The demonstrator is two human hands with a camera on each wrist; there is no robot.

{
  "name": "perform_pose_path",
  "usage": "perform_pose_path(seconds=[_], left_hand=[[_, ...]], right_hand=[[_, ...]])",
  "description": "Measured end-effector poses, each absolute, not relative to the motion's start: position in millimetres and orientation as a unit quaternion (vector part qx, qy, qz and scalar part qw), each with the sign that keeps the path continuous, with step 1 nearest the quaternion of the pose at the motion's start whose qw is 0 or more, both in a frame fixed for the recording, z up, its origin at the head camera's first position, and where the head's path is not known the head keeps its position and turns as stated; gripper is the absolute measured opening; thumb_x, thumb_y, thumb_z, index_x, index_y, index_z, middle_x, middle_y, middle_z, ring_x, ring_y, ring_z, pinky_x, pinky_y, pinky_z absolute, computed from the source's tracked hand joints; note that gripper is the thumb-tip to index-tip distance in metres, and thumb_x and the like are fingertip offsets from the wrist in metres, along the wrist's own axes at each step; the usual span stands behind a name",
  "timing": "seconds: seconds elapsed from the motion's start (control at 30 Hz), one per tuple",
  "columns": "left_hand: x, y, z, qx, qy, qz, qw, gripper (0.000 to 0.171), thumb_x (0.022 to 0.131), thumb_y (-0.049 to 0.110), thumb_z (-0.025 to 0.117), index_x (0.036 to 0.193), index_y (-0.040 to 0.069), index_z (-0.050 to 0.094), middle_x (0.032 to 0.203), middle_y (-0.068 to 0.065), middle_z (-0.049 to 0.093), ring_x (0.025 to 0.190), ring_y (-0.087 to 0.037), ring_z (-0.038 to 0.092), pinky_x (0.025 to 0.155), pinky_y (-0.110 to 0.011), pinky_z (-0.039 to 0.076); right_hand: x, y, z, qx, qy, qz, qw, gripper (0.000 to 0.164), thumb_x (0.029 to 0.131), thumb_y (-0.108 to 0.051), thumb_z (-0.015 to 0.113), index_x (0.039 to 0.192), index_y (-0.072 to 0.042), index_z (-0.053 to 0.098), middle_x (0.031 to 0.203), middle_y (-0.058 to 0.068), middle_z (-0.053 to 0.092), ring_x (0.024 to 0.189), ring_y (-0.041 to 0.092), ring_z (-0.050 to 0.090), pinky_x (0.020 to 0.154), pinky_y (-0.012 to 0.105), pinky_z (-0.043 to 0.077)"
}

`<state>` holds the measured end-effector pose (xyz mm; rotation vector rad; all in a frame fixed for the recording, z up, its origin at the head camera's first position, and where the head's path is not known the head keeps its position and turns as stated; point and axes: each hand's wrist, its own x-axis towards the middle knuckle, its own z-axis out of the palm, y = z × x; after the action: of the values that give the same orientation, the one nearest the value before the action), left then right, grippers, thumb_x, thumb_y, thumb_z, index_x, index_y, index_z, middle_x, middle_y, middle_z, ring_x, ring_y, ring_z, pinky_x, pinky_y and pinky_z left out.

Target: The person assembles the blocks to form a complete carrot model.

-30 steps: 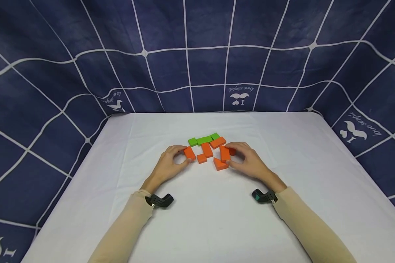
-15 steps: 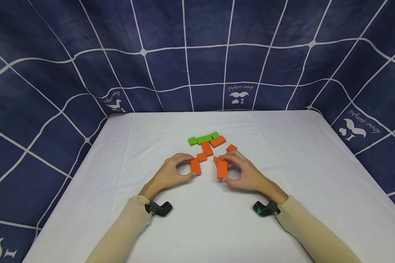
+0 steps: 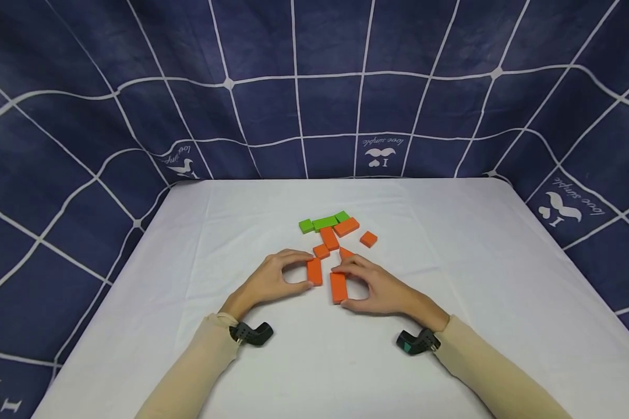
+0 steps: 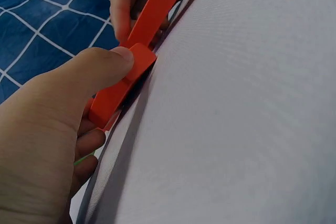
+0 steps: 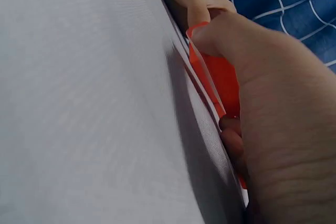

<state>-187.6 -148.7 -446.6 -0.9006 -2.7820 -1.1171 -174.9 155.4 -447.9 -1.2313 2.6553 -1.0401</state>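
My left hand (image 3: pixel 274 280) pinches an orange rectangular block (image 3: pixel 314 272) between thumb and fingers, near the middle of the table. Facing it, my right hand (image 3: pixel 378 286) grips a second orange rectangular block (image 3: pixel 338 288) by its two ends. A narrow strip of white cloth separates the two blocks in the head view. An orange triangular block (image 3: pixel 345 253) pokes out behind my right fingers, partly covered by them. Just beyond my left fingertips lies a small orange block (image 3: pixel 321 251). The left wrist view shows the left thumb lying over the end of its block (image 4: pixel 113 100).
Farther back, another orange rectangular block (image 3: pixel 329 238) touches or nearly touches a row of green blocks (image 3: pixel 325 223). One more orange block (image 3: pixel 346 227) sits beside that row, and a small orange block (image 3: pixel 368 239) lies apart to the right. White cloth covers the table (image 3: pixel 451 250).
Both hands have drawn nearer to me with their blocks. The right one has also moved left, leaving the small orange block at the right uncovered. The gap between the held blocks has narrowed.
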Motion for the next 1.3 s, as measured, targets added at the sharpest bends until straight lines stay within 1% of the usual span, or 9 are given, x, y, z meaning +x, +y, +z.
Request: perform_pose_path(seconds=[0.13,0.33,0.43,0.6,0.8,0.97,1.13,1.2,1.3], left_hand=[[-188,-150,-449,-0.284,-0.892,-0.352,0.01,0.057,0.085,0.042,0.084,0.137,0.024,0.068,0.138,0.0,0.066,0.131,-0.02,0.059,0.113,-0.047,0.047],[-192,-148,-451,-0.284,-0.895,-0.343,0.023,0.058,0.087,0.04,0.082,0.139,0.019,0.067,0.139,-0.002,0.066,0.132,-0.021,0.058,0.115,-0.046,0.046],[-192,-146,-451,-0.282,-0.899,-0.335,0.022,0.058,0.088,0.04,0.081,0.14,0.018,0.066,0.139,-0.003,0.066,0.132,-0.022,0.058,0.115,-0.046,0.045],[-194,-146,-450,-0.288,-0.903,-0.319,0.019,0.058,0.09,0.039,0.079,0.141,0.017,0.064,0.139,-0.003,0.065,0.132,-0.022,0.057,0.115,-0.046,0.046],[-196,-147,-447,-0.295,-0.905,-0.307,0.02,0.058,0.09,0.039,0.078,0.141,0.016,0.064,0.139,-0.004,0.065,0.132,-0.022,0.057,0.115,-0.046,0.045],[-196,-149,-444,-0.292,-0.902,-0.318,0.026,0.057,0.089,0.038,0.079,0.14,0.015,0.065,0.139,-0.005,0.065,0.131,-0.023,0.057,0.114,-0.047,0.046],[-195,-149,-446,-0.287,-0.905,-0.313,0.024,0.058,0.089,0.039,0.079,0.14,0.015,0.064,0.139,-0.004,0.064,0.132,-0.022,0.056,0.115,-0.046,0.045],[-194,-149,-447,-0.285,-0.906,-0.312,0.022,0.058,0.09,0.039,0.079,0.14,0.015,0.064,0.139,-0.003,0.064,0.132,-0.022,0.056,0.116,-0.045,0.044],[-193,-149,-447,-0.28,-0.907,-0.313,0.022,0.058,0.089,0.039,0.079,0.14,0.015,0.064,0.139,-0.003,0.064,0.132,-0.021,0.056,0.116,-0.044,0.044]], right_hand=[[-184,149,-449,-0.387,0.86,-0.331,0.022,0.059,0.087,-0.045,0.081,0.141,-0.03,0.06,0.135,-0.011,0.055,0.126,0.009,0.055,0.11,0.042,0.049],[-202,141,-450,-0.393,0.857,-0.332,0.01,0.059,0.088,-0.04,0.081,0.14,-0.023,0.061,0.138,-0.005,0.057,0.13,0.014,0.054,0.113,0.044,0.046],[-208,139,-450,-0.387,0.863,-0.325,0.008,0.06,0.088,-0.041,0.081,0.142,-0.021,0.061,0.142,-0.004,0.056,0.134,0.016,0.052,0.116,0.045,0.044],[-213,135,-449,-0.366,0.878,-0.307,0.01,0.061,0.089,-0.044,0.08,0.142,-0.023,0.06,0.144,-0.004,0.056,0.138,0.019,0.049,0.117,0.049,0.042],[-215,132,-446,-0.362,0.878,-0.313,0.01,0.06,0.088,-0.042,0.081,0.141,-0.02,0.061,0.144,-0.001,0.057,0.138,0.023,0.051,0.117,0.052,0.041],[-217,131,-446,-0.363,0.877,-0.315,0.009,0.061,0.088,-0.042,0.081,0.141,-0.02,0.061,0.144,-0.001,0.057,0.139,0.023,0.049,0.118,0.052,0.04],[-219,132,-448,-0.363,0.873,-0.325,0.008,0.062,0.088,-0.045,0.081,0.141,-0.023,0.061,0.144,-0.003,0.056,0.137,0.021,0.049,0.116,0.051,0.042],[-220,132,-449,-0.364,0.869,-0.335,0.003,0.06,0.09,-0.045,0.079,0.142,-0.022,0.061,0.142,-0.004,0.056,0.133,0.019,0.052,0.114,0.049,0.045],[-221,132,-450,-0.362,0.862,-0.354,-0.012,0.051,0.097,-0.038,0.071,0.143,-0.018,0.061,0.142,-0.001,0.056,0.13,0.019,0.054,0.112,0.047,0.047]])
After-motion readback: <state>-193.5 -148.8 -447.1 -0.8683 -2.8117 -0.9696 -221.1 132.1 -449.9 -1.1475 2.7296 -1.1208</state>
